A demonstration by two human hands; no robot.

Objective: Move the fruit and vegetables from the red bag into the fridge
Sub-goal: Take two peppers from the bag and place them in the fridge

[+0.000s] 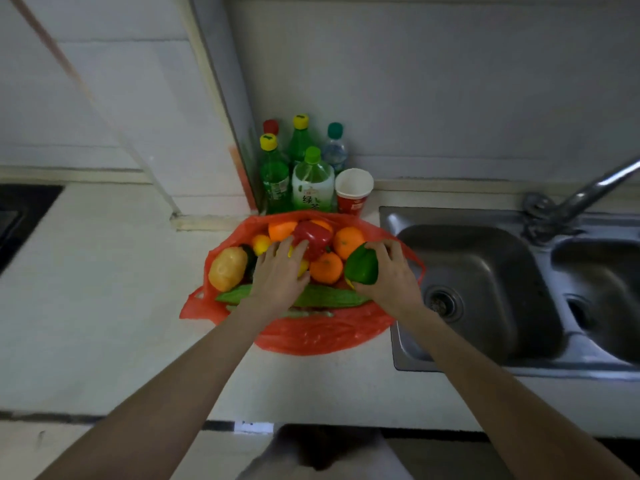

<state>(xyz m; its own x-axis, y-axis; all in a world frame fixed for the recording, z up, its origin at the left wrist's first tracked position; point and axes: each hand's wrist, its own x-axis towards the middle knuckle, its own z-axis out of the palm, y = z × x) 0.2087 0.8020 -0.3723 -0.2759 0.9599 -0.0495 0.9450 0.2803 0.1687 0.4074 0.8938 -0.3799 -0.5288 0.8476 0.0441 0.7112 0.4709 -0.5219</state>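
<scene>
I see the red bag [311,336] lying open on the pale counter [104,306], just left of the sink [467,271], with the produce heaped inside it and both of my hands reaching in from the near edge. My right hand [391,275] sits at the bag's right side, fingers curled over the top of the green pepper [361,266] and thumb under it, so it grips that pepper. My left hand [280,271] lies in the middle of the pile, fingers spread and fairly straight, their tips touching the red pepper [313,239]; I cannot tell whether it has hold of anything beneath the palm, though a bit of yellow shows at its right edge. A potato [227,268] rests at the bag's left side, a lemon [261,243] just behind the left hand, and oranges [325,268] between the two hands and behind the green pepper. A long green gourd [322,296] lies crosswise under both wrists. Behind the bag, in the corner against the wall, stand several bottles [311,181] and a paper cup [354,190], close to the bag's far rim. A tap [595,188] slants over the sink at the right
</scene>
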